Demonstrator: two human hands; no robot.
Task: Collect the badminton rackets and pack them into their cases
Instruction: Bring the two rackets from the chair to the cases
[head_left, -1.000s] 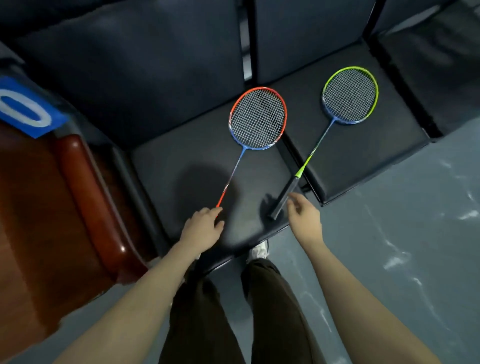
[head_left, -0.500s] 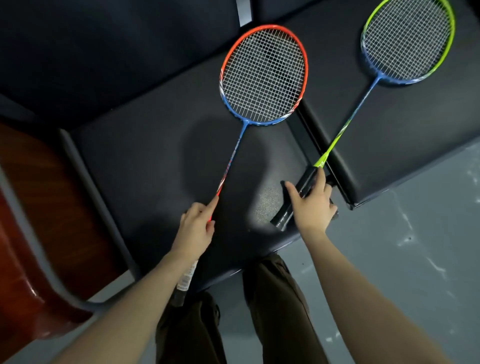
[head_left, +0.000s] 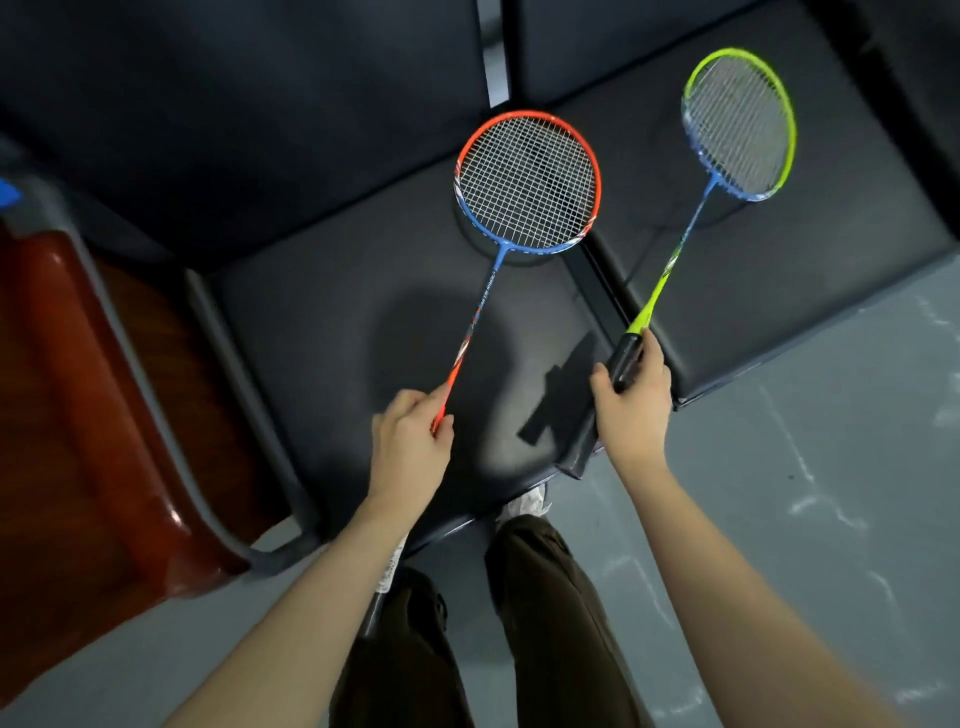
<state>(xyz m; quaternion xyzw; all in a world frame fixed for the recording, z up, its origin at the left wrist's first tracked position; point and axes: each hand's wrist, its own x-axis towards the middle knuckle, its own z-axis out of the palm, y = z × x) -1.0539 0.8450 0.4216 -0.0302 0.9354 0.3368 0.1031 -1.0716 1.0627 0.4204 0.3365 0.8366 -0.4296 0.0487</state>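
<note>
The left hand (head_left: 410, 447) grips the red racket (head_left: 527, 182), its head pointing to 1 o'clock over the left seat (head_left: 311, 332). The right hand (head_left: 631, 402) grips the green racket (head_left: 740, 124) by its black handle, head at 1 o'clock over the right seat (head_left: 831, 249).

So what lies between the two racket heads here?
In the head view, only the dark gap between the two seat cushions separates the orange racket from the green racket.

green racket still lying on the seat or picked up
Picked up: the right hand grips the green racket by its black handle, its head tilted off the seat cushion.
</note>
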